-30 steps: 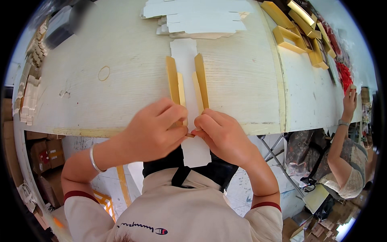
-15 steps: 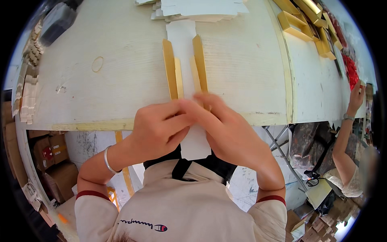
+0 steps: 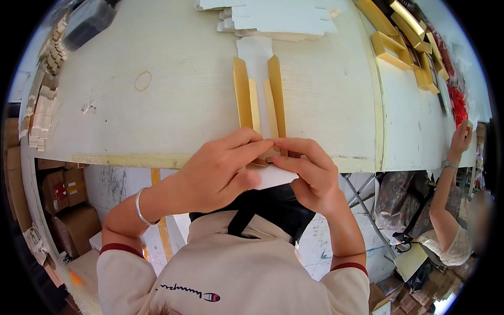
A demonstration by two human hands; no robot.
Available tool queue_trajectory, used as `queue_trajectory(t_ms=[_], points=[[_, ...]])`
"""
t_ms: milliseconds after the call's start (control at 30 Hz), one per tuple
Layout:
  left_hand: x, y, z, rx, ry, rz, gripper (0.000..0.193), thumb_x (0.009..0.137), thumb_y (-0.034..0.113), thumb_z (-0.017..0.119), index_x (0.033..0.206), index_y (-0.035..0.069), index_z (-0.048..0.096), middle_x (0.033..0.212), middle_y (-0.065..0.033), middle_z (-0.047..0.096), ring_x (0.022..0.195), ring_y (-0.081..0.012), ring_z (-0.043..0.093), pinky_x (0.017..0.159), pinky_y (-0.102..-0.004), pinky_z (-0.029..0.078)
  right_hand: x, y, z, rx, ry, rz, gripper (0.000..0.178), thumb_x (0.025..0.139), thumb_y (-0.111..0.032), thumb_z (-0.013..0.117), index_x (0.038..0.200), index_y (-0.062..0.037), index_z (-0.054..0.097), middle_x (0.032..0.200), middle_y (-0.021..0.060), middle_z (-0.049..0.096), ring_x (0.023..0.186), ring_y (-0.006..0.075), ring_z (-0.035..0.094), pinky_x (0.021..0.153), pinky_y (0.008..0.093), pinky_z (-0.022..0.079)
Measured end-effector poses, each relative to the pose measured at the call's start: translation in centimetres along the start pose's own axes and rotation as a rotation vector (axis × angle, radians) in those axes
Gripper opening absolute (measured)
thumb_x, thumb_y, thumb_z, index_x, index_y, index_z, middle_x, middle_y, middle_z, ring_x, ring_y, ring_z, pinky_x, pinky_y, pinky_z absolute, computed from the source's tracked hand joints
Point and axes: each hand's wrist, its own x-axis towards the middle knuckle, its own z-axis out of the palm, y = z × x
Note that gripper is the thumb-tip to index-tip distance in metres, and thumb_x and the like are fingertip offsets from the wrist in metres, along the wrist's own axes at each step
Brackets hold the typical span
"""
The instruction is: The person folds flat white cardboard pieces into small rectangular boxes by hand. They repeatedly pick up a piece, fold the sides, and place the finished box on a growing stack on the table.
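A partly folded cardboard box [image 3: 242,100], gold on its raised side walls and white along its base, lies lengthwise in front of me at the table's near edge. Its near end hangs over that edge, where a white end flap [image 3: 277,177] bends between my hands. My left hand [image 3: 218,170] pinches the left corner of this end, fingertips meeting those of the other hand. On the right corner, my right hand [image 3: 315,176] closes with thumb and fingers around the folded card. The exact fold under my fingertips is partly hidden.
Flat white card blanks [image 3: 283,18] are stacked beyond the box. A rubber band [image 3: 143,81] lies to the left, near folded card pieces [image 3: 43,118] at the far left. Finished-looking gold boxes [image 3: 392,51] are piled at upper right. A co-worker's hand [image 3: 461,137] reaches near red material.
My hands have gone from crossing over each other to gripping the two near corners. The near white flap, formerly lying lengthwise toward me, is now folded up. The view has shifted slightly.
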Motion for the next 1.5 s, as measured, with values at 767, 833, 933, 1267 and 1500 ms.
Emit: queue_trajectory(t_ms=[767,833,933,1267,1500], points=[[-2.3,-0.4,2.1,0.478,0.284,0.208,0.018,0.079,-0.001,0.071,0.096,-0.002,0.066,0.099,-0.0149,0.061,0.069,-0.0214,0.062,0.057,-0.0297,0.052,0.7,-0.8,1.0,-0.458,-0.072,-0.084,0.030,0.071,0.000,0.071,0.100,0.0033,0.065,0.103,0.0158,0.058,0.063,0.0153,0.048,0.052,0.0274,0.041],[-2.1,0.3,1.8,0.506,0.216,0.151,0.018,0.077,-0.002,0.069,0.095,-0.003,0.066,0.089,-0.0133,0.062,0.069,-0.0231,0.063,0.056,-0.0305,0.052,0.8,-0.7,0.9,-0.525,-0.136,-0.112,0.028,0.069,-0.004,0.069,0.096,0.0009,0.063,0.094,0.0115,0.057,0.061,0.0162,0.047,0.052,0.0276,0.038],[-1.5,1.3,1.0,0.436,0.107,0.021,0.017,0.076,-0.003,0.068,0.093,-0.003,0.065,0.083,-0.0127,0.063,0.068,-0.0253,0.063,0.055,-0.0315,0.051,1.9,-1.5,0.6,-0.516,-0.219,-0.037,0.021,0.068,-0.007,0.066,0.088,-0.0027,0.060,0.081,0.0067,0.051,0.061,0.0174,0.047,0.051,0.0283,0.035],[-1.8,1.2,0.5,0.432,0.226,0.041,0.021,0.078,0.000,0.070,0.098,0.000,0.066,0.077,-0.0089,0.054,0.060,-0.0224,0.054,0.051,-0.0290,0.045,3.0,-1.6,-0.7,-0.164,-0.349,0.218,0.016,0.075,0.000,0.067,0.087,-0.0022,0.055,0.081,0.0103,0.047,0.071,0.0287,0.053,0.062,0.0378,0.044],[-2.3,0.4,1.3,0.533,0.141,0.041,0.020,0.077,-0.002,0.068,0.097,-0.002,0.065,0.073,-0.0092,0.048,0.060,-0.0228,0.052,0.048,-0.0321,0.042,2.5,-2.2,0.7,-0.188,-0.250,0.254,0.018,0.073,0.004,0.065,0.089,-0.0020,0.057,0.082,0.0103,0.048,0.071,0.0290,0.053,0.064,0.0382,0.045]])
